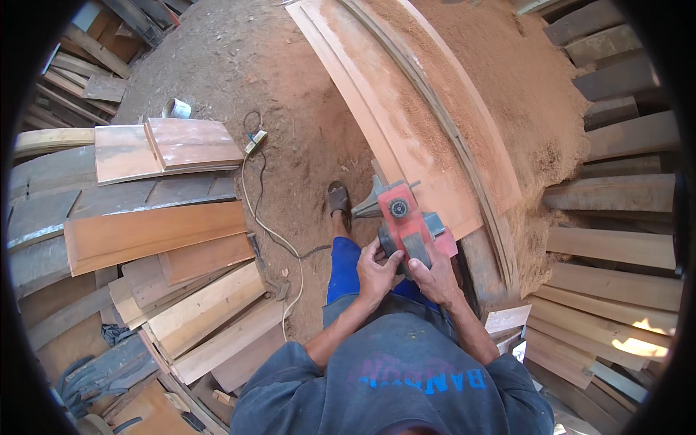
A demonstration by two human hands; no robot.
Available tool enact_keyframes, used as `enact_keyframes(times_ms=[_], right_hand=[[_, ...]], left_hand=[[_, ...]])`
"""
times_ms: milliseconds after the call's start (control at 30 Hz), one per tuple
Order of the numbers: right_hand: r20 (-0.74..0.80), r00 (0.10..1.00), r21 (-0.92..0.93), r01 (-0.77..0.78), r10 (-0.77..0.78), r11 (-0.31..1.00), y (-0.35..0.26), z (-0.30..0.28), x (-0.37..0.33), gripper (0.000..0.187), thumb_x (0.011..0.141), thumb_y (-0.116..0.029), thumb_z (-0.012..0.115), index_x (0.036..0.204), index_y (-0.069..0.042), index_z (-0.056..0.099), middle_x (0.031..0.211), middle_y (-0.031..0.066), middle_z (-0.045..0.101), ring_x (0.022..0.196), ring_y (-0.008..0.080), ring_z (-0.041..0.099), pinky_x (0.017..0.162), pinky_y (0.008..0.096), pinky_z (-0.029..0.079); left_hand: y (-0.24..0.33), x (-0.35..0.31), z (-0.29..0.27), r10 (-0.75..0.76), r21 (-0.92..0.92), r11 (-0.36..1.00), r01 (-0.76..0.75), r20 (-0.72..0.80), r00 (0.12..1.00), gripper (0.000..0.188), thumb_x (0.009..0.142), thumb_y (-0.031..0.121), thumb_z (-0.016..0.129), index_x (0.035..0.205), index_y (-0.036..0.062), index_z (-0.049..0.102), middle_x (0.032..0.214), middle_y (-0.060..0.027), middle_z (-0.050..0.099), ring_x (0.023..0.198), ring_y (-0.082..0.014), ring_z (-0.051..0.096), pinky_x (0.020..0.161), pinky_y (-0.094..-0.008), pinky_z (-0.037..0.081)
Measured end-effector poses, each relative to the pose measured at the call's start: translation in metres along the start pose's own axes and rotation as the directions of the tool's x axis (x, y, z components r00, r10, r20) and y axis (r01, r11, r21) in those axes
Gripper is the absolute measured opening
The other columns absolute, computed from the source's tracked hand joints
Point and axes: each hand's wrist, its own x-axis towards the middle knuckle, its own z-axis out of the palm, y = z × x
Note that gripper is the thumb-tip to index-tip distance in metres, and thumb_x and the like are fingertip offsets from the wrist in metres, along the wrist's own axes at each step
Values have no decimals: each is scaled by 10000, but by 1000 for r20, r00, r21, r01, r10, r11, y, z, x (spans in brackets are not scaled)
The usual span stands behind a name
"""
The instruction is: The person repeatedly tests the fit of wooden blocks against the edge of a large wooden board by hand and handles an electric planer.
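A red and grey electric planer (401,216) rests on the near end of a long reddish wooden board (395,123) that runs away from me. My left hand (375,272) grips the planer's rear from the left side. My right hand (433,277) holds its grey handle from the right. Both hands sit close together just behind the tool. Sawdust coats the far part of the board.
A heap of sawdust (522,94) lies to the right of the board. Stacked planks (159,239) fill the left side, more planks (616,246) the right. A white cable (264,217) runs over the dirt floor from an extension socket (255,141). My sandalled foot (338,199) stands beside the board.
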Motion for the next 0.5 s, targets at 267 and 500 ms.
enact_keyframes(times_ms=[267, 500], right_hand=[[56, 997, 35, -57, 55, 998, -15, 5, 47, 694, 937, -605, 626, 1179, 45, 611, 1040, 227, 666, 1012, 317, 666, 881, 440, 512], [39, 999, -1, 1, -1, 1000, -42, 12, 94, 625, 969, -542, 616, 1175, 47, 615, 1029, 218, 679, 1014, 315, 672, 885, 429, 514]], left_hand=[[31, 49, -12, 30, -40, 999, -28, 43, 999, 476, 911, 52, 740, 1349, -58, 591, 1159, -133, 730, 1053, -171, 700, 916, -310, 560], [49, 95, -23, 58, -128, 990, -53, 42, 997, 471, 924, 59, 730, 1356, -60, 587, 1182, -118, 721, 1046, -156, 693, 913, -299, 552]])
